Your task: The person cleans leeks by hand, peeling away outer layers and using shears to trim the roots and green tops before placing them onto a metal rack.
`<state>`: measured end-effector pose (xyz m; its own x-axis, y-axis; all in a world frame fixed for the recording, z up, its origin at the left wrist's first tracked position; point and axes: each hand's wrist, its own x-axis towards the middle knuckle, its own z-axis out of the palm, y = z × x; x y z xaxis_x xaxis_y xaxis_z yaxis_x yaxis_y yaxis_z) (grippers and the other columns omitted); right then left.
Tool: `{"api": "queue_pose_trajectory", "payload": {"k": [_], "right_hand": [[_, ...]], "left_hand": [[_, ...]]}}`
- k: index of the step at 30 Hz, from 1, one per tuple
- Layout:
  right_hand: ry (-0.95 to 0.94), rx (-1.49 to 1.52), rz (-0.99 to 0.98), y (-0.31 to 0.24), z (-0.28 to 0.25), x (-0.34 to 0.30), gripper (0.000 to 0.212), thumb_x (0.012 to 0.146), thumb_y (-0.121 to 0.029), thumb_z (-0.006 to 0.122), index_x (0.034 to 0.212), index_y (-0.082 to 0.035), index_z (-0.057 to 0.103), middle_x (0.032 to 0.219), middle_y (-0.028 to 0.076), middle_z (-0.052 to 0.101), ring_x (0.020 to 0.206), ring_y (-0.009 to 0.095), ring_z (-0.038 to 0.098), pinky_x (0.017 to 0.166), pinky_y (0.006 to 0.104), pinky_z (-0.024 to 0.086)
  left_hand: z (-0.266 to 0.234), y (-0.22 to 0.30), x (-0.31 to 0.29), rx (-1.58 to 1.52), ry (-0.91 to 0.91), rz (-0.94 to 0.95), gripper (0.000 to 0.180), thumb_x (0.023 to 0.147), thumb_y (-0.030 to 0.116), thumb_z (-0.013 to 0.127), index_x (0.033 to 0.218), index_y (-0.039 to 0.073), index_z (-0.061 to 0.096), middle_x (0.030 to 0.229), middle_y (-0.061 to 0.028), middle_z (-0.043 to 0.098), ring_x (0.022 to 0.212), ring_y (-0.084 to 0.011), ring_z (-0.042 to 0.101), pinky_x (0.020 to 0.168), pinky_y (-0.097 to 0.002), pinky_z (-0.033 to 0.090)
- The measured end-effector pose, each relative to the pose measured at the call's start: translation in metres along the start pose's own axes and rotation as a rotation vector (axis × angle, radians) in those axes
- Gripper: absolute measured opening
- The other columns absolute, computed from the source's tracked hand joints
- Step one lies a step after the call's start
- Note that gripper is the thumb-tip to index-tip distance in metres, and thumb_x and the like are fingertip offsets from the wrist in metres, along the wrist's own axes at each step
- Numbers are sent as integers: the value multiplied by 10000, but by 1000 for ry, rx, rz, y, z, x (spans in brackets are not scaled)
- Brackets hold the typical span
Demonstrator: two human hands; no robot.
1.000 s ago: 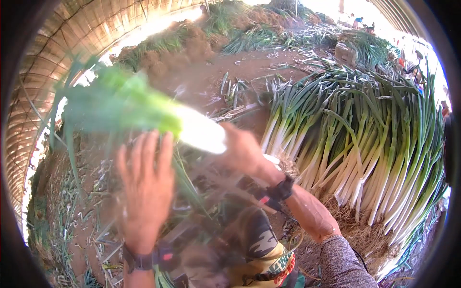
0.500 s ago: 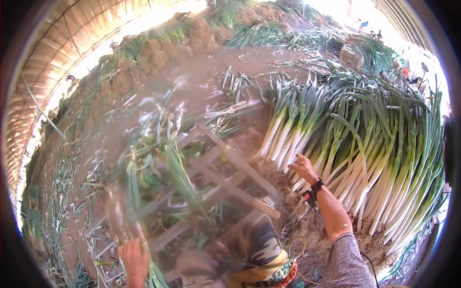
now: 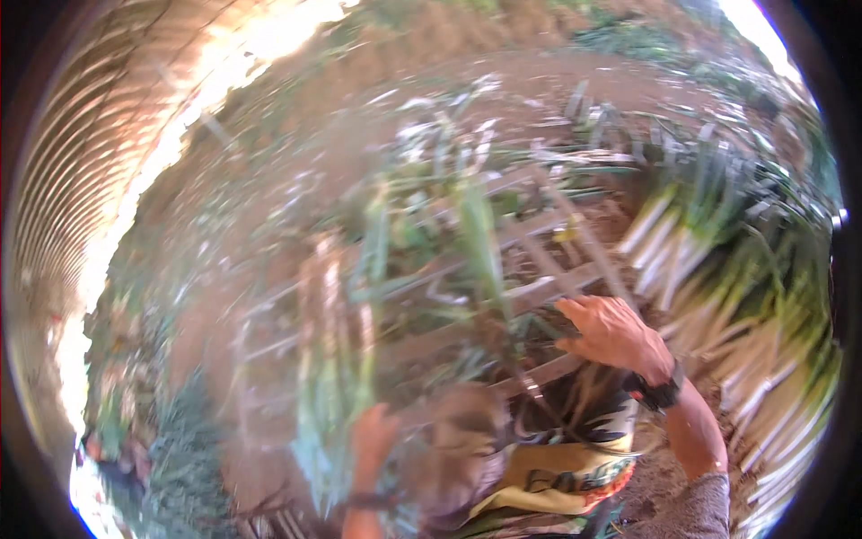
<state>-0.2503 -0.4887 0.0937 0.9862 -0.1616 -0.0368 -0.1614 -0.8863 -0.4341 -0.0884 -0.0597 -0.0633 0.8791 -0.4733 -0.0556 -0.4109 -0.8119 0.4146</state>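
Note:
My left hand (image 3: pixel 373 440) is low in the picture, smeared by motion, at the right side of a bunch of green onions (image 3: pixel 328 368). Whether its fingers grip any of those stalks cannot be made out. With fingers apart and nothing between them, my right hand (image 3: pixel 615 332) hovers over the near right part of a wooden slatted frame (image 3: pixel 548 287). A dark watch (image 3: pixel 660 386) is on that wrist. Loose green onion leaves (image 3: pixel 480 234) lie across the slats.
To the right is a large row of green onions (image 3: pixel 772 332), white ends toward me. My legs, with a yellow printed cloth (image 3: pixel 557 476) over them, are at the bottom. Scattered trimmings (image 3: pixel 422 135) cover the soil beyond the frame. A ribbed, curved wall (image 3: pixel 72 198) rises at the left.
The view has swung left, so the frame and onion row sit farther right. My right hand has left the onion row's white ends and come over the slats.

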Motion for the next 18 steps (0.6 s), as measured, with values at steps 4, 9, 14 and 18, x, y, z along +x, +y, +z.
{"api": "queue_pose_trajectory", "payload": {"k": [4,9,14,18], "right_hand": [[-76,-134,-124,-45,55,12,574,762,-284,774,1199,-29,503,1016,159,614,1010,334,607,850,462,477],[-70,-282,-52,-52,101,18,637,705,-279,809,1186,-15,485,1144,140,551,1100,326,542,905,464,456],[-162,-347,29,-28,143,29,715,701,-371,806,1194,21,468,1101,171,586,1072,357,572,885,472,474],[-210,-431,105,-18,166,32,747,710,-246,730,1306,61,403,1091,221,585,1040,384,586,863,494,482]], "left_hand": [[17,-13,-6,6,177,-97,395,787,225,687,1132,35,658,1125,-194,653,1072,-371,610,948,-449,482],[8,-32,1,37,308,-216,350,804,227,688,1107,56,651,1068,-159,628,1011,-354,598,890,-454,480],[16,-36,29,146,281,-227,364,799,218,702,1126,74,629,1125,-144,606,1124,-363,542,937,-515,429],[19,-29,46,156,169,-252,366,806,216,697,1122,62,599,1162,-167,581,1153,-377,519,950,-557,402]]}}
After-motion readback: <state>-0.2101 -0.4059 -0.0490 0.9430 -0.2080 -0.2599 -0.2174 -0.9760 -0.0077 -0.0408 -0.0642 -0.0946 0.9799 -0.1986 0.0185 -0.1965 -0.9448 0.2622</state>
